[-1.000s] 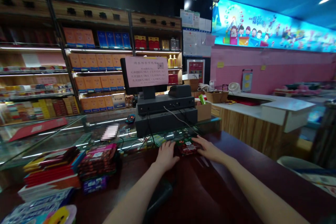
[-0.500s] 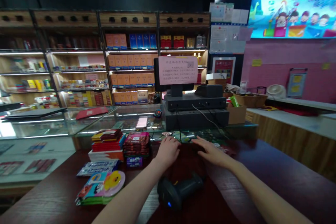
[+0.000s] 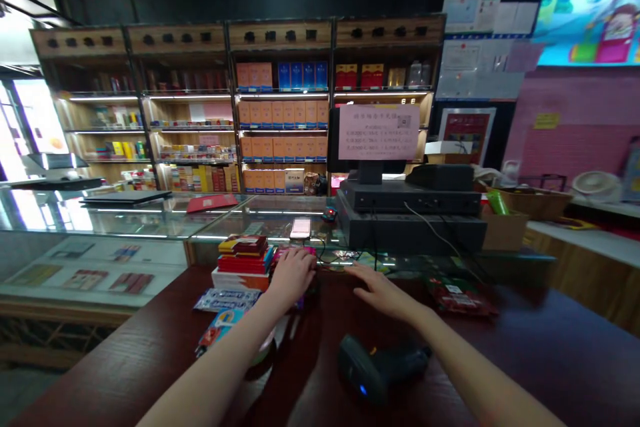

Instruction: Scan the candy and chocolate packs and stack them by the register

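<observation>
My left hand (image 3: 294,275) lies over a stack of shiny red and pink snack packets (image 3: 309,252), fingers close together and bent down around it; most of the stack is hidden underneath. Just left of it are stacked red and yellow boxes (image 3: 245,263). Over the dark red counter, my right hand (image 3: 381,290) is open with fingers stretched forward, holding nothing. A red snack packet (image 3: 463,297) lies to its right. Nearer to me, between my forearms, a black barcode scanner (image 3: 373,367) with a blue light rests on the counter.
Blue-silver packets (image 3: 227,299) and a colourful bag (image 3: 220,330) lie by my left forearm, the bag partly covered. Ahead stand a glass display case (image 3: 260,210), a phone-like lit screen (image 3: 301,227), and a cash register (image 3: 413,213) with a trailing cable.
My left hand has moved left onto the stack of red packets. The view has swung left, shifting the scene rightward. The red packet on the right now shows clear of my right hand.
</observation>
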### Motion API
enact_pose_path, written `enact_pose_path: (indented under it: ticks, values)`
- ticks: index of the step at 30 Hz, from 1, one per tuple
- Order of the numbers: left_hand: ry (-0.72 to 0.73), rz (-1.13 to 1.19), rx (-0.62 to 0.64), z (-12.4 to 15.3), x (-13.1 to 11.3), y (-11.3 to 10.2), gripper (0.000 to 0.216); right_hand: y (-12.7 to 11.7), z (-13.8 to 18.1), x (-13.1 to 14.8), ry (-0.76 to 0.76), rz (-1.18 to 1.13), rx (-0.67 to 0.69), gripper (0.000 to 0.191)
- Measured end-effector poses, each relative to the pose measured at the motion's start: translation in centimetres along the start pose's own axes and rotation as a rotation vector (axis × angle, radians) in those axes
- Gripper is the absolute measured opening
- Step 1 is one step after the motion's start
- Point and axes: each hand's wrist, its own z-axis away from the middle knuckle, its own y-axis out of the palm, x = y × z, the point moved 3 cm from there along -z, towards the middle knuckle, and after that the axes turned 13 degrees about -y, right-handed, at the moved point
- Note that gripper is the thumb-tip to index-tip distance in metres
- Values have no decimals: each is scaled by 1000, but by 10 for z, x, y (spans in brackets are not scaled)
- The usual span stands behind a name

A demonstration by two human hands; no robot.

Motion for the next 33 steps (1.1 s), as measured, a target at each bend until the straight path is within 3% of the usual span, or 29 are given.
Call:
enact_pose_path:
  ticks: [5, 9, 19, 33]
  values:
    - [-115, -77, -112, 4, 31, -4, 47, 16, -31, 12, -45, -21, -9, 58]
    - [-154, -172, -112, 6, 43, -8, 56, 26, -50, 15, -40, -56, -29, 58]
    - [-182, -249, -44, 6, 54, -6, 73, 45, -80, 7, -23, -129, -102, 58]
    - [-240, -294, 0, 3, 54, -1, 78, 52, -89, 6, -20, -111, -115, 50]
